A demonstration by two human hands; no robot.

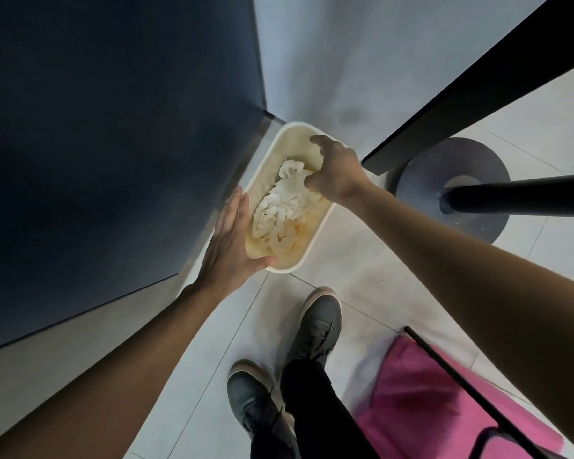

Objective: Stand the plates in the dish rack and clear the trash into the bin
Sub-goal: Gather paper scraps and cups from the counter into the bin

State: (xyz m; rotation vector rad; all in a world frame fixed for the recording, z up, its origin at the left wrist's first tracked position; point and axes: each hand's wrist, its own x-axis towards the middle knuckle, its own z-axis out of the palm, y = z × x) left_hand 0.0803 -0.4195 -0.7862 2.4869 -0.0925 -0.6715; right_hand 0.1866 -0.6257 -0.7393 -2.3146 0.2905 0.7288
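Fingers of my right hand (337, 170) curled round the white paper trash (280, 202), right under them in the bin (294, 137) on the floor (362, 293), whose long side pointed away from me; my left hand (232, 233) lay flat against its side.

Bin (292, 140) against the left hand (229, 240): cream plastic, smooth, matt, inner wall stained yellowish. Wad (279, 207) in the right hand (337, 170) grip: white paper, crumpled, rough folds. Below the grip, floor tiles (362, 286) are pale and smooth with a slight sheen. Left of it, dark blue panel (113, 127) — smooth, satin. Right of it, table base (421, 167) — dark metal, matt. Pink bag (428, 409): cloth.
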